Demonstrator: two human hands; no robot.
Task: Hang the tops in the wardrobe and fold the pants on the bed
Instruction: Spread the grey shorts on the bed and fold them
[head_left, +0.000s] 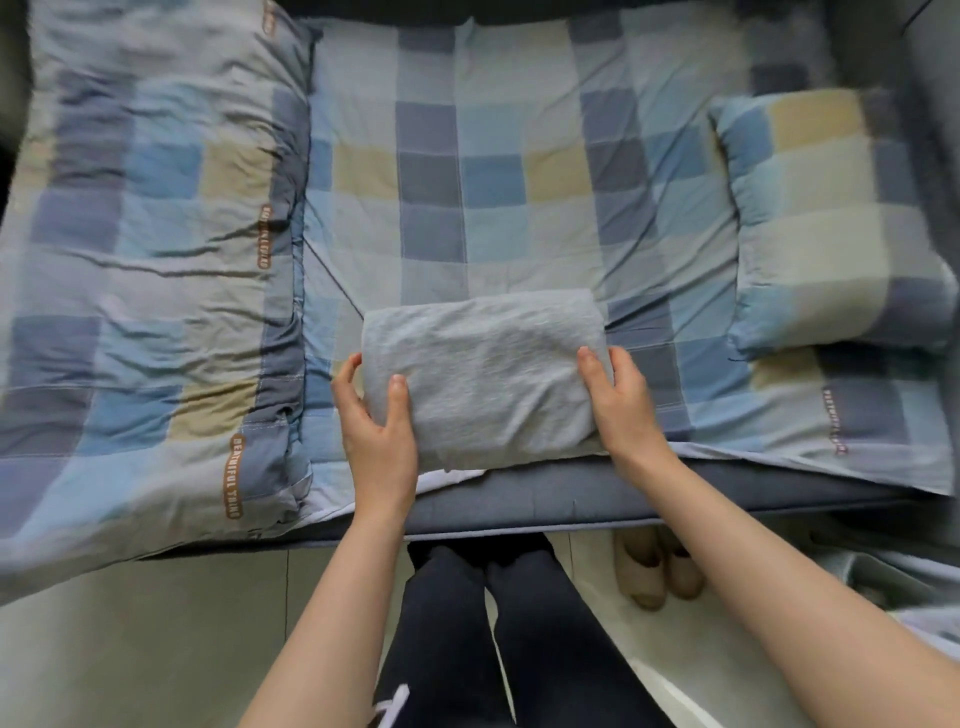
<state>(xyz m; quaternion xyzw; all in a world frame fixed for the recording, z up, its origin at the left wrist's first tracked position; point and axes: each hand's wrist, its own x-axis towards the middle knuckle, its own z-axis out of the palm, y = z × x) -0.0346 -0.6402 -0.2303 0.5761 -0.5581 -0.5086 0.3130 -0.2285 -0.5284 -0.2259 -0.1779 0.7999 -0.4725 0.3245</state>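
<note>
Folded grey pants (485, 374) lie as a compact bundle on the checked bed sheet (519, 208), close to the bed's near edge. My left hand (376, 426) grips the bundle's left end, thumb on top and fingers along the side. At the right end my right hand (618, 400) holds the bundle the same way. No tops and no wardrobe are in view.
A folded checked quilt (150, 260) covers the bed's left part. A checked pillow (831, 223) lies at the right. The grey mattress edge (675, 493) runs below the pants. A pair of beige slippers (657, 571) sits on the floor by my dark-trousered legs (498, 623).
</note>
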